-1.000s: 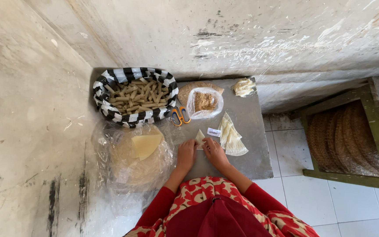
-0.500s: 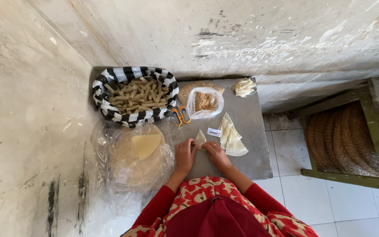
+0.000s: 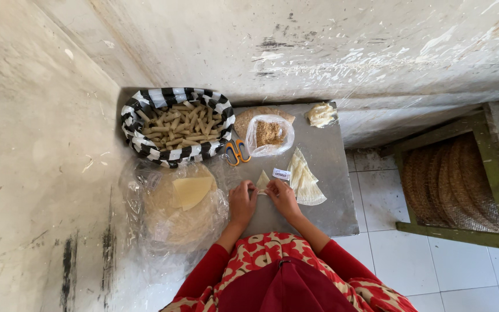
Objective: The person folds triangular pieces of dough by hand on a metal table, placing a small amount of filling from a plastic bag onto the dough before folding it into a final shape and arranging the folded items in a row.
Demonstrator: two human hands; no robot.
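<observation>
My left hand (image 3: 242, 200) and my right hand (image 3: 282, 196) meet over a small pale triangular wrapper piece (image 3: 263, 180) on the grey metal table (image 3: 330, 196). Both hands pinch the near end of that piece with their fingertips. Just right of it lies a stack of pale triangular wrappers (image 3: 304, 179) with a small white label (image 3: 281, 174) beside it. Left of my left hand sits a clear plastic bag with round wrapper sheets (image 3: 181, 208).
A black-and-white striped basket of rolled sticks (image 3: 175, 122) stands at the back left. Orange-handled scissors (image 3: 237, 152), a plastic bag of brown filling (image 3: 269, 134) and a lump of pale dough (image 3: 320, 114) lie further back. A green wooden frame with woven mats (image 3: 454, 185) is on the tiled floor at right.
My hands have drawn slightly closer together on the small wrapper piece and folded it narrower. Everything else stays put.
</observation>
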